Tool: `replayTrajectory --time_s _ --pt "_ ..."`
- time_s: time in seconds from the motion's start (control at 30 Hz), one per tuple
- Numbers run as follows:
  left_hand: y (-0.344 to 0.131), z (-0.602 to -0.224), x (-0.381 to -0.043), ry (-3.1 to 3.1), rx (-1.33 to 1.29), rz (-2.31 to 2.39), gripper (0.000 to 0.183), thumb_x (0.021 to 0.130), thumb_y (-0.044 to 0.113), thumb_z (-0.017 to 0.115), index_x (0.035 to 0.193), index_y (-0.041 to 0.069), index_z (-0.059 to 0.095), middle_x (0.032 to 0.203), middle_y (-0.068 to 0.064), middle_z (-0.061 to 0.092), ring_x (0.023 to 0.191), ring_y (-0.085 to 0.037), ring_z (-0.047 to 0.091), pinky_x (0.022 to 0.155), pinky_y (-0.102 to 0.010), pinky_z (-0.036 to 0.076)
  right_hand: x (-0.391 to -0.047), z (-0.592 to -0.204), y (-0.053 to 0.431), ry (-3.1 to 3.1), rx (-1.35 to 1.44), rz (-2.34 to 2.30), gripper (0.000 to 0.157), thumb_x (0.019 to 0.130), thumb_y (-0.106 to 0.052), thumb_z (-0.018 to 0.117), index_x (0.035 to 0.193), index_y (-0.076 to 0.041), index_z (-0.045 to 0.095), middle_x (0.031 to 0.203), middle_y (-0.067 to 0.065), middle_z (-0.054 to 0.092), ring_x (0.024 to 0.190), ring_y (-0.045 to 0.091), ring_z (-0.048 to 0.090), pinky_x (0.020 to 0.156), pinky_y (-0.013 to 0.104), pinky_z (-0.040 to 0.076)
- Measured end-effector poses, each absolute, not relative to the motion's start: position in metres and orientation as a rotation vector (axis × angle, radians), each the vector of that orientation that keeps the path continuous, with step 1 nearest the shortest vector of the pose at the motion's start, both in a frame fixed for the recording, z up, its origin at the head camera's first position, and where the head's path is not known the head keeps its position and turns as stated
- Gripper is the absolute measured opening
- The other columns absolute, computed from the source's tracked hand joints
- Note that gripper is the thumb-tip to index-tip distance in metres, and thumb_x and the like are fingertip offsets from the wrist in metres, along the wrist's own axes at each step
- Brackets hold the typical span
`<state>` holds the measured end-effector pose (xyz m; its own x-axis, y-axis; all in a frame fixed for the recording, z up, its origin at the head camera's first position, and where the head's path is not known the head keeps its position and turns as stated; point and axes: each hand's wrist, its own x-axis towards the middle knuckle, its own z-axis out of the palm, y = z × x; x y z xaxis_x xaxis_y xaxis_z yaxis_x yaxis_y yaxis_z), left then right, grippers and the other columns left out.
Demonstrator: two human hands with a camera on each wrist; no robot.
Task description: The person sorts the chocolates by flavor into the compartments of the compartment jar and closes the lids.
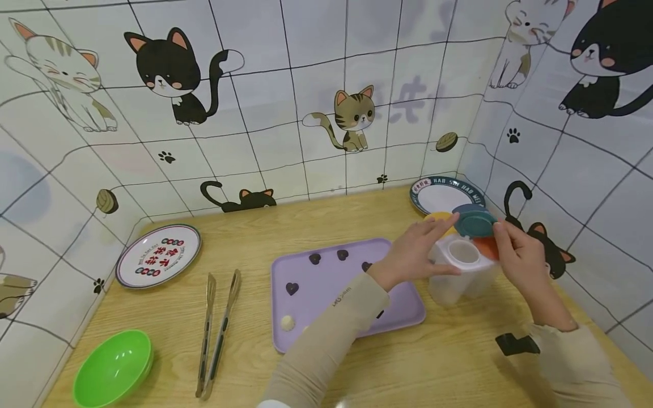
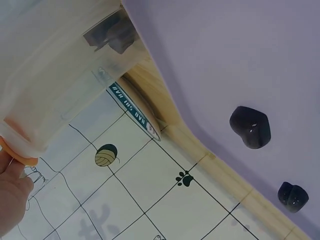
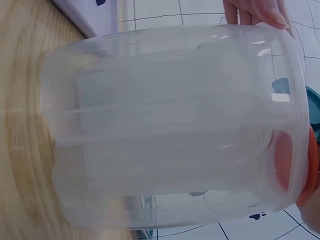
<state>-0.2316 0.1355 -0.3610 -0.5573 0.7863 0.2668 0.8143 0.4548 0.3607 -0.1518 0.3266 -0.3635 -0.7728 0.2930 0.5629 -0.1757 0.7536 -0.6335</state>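
A translucent plastic storage container (image 1: pixel 449 289) stands at the right of the table, with orange (image 1: pixel 487 248), yellow and blue lids around its top. My left hand (image 1: pixel 408 249) grips its upper left side, thumb along the front rim and fingers over the yellow lid. A teal lid (image 1: pixel 475 224) is raised, leaving a round opening (image 1: pixel 463 251) uncovered. My right hand (image 1: pixel 520 252) pinches the teal lid's right edge. Through the container wall (image 3: pixel 165 115) the right wrist view shows a hazy interior. Beside it, under my left forearm, lies a purple tray (image 1: pixel 326 283) with dark heart-shaped pieces (image 1: pixel 292 288).
A pale round piece (image 1: pixel 288 323) sits on the tray. Metal tongs (image 1: pixel 219 334) lie left of it, near a green bowl (image 1: pixel 114 368) and a white plate (image 1: pixel 159 256). Another plate (image 1: pixel 444 192) is behind the container. Cat-patterned walls enclose the table.
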Motion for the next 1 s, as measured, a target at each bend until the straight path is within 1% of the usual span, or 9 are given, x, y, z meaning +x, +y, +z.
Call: replayTrajectory --time_s 0.1,0.17,0.2,0.4,0.53,0.63,0.77,0.93,1.0 --pt "0.133 -0.359 -0.234 -2.622 -1.434 -0.632 0.1 0.067 0.063 0.06 0.141 0.037 -0.002 0.141 -0.001 0.035 0.13 -0.016 0.032 0.1 -0.032 0.037 -0.151 -0.364 0.325 -2.331 -0.007 0.889 0.045 0.093 -0.02 0.045 0.136 -0.023 0.036 0.124 0.001 0.055 0.096 -0.023 0.039 0.081 0.005 0.034" --pt "0.132 -0.359 -0.234 -2.619 -1.439 -0.608 0.101 0.067 0.064 0.06 0.141 0.036 -0.003 0.142 -0.001 0.035 0.13 -0.015 0.032 0.102 -0.03 0.034 -0.15 -0.366 0.323 -2.354 0.069 0.851 0.058 0.089 -0.017 0.052 0.14 -0.026 0.026 0.123 0.024 0.05 0.095 -0.02 0.037 0.079 0.009 0.035" --pt "0.131 -0.359 -0.235 -2.62 -1.444 -0.599 0.101 0.068 0.064 0.059 0.141 0.036 -0.003 0.142 -0.001 0.034 0.13 -0.015 0.032 0.103 -0.03 0.033 -0.149 -0.368 0.322 -2.357 0.126 0.825 0.065 0.086 -0.016 0.057 0.141 -0.023 0.024 0.123 0.028 0.047 0.098 -0.018 0.035 0.08 0.014 0.035" --pt "0.125 -0.36 -0.238 -2.642 -1.459 -0.538 0.099 0.071 0.064 0.057 0.141 0.033 -0.006 0.144 0.002 0.031 0.133 -0.013 0.027 0.11 -0.034 0.019 -0.153 -0.376 0.316 -2.339 0.353 0.719 0.098 0.053 -0.016 0.084 0.137 -0.008 0.033 0.119 0.03 0.04 0.104 0.025 0.039 0.074 0.042 0.03" --pt "0.117 -0.359 -0.239 -2.676 -1.495 -0.447 0.095 0.074 0.062 0.054 0.143 0.029 -0.002 0.148 0.0 0.02 0.137 -0.014 0.017 0.11 -0.039 0.019 -0.155 -0.373 0.312 -2.385 0.274 0.769 0.104 0.048 -0.014 0.085 0.138 -0.014 0.033 0.122 0.03 0.038 0.106 0.044 0.037 0.078 0.06 0.029" --pt "0.101 -0.358 -0.235 -2.725 -1.526 -0.441 0.088 0.077 0.057 0.055 0.144 0.028 0.006 0.149 -0.002 0.016 0.138 -0.018 0.015 0.11 -0.038 0.021 -0.155 -0.371 0.311 -2.407 0.223 0.79 0.104 0.048 -0.015 0.086 0.138 -0.017 0.033 0.124 0.029 0.037 0.11 0.047 0.034 0.08 0.067 0.025" --pt "0.054 -0.353 -0.227 -2.792 -1.505 -0.47 0.076 0.081 0.051 0.055 0.142 0.025 0.019 0.146 -0.005 0.026 0.134 -0.02 0.026 0.108 -0.035 0.024 -0.156 -0.37 0.311 -2.407 0.188 0.799 0.104 0.048 -0.015 0.085 0.138 -0.017 0.033 0.124 0.029 0.038 0.111 0.046 0.034 0.083 0.066 0.024" --pt "-0.031 -0.358 -0.213 -2.826 -1.234 -0.418 0.071 0.08 0.047 0.059 0.137 0.014 0.034 0.13 -0.007 0.049 0.121 -0.02 0.045 0.107 -0.05 0.021 -0.149 -0.37 0.313 -2.45 0.102 0.806 0.103 0.052 -0.019 0.084 0.14 -0.019 0.029 0.128 0.028 0.035 0.113 0.045 0.031 0.085 0.065 0.022" --pt "-0.069 -0.364 -0.209 -2.824 -1.047 -0.439 0.069 0.078 0.043 0.063 0.133 0.009 0.039 0.114 -0.008 0.06 0.105 -0.021 0.057 0.101 -0.053 0.028 -0.145 -0.371 0.314 -2.448 0.085 0.818 0.103 0.053 -0.018 0.083 0.14 -0.02 0.029 0.13 0.027 0.034 0.115 0.046 0.03 0.088 0.065 0.02"
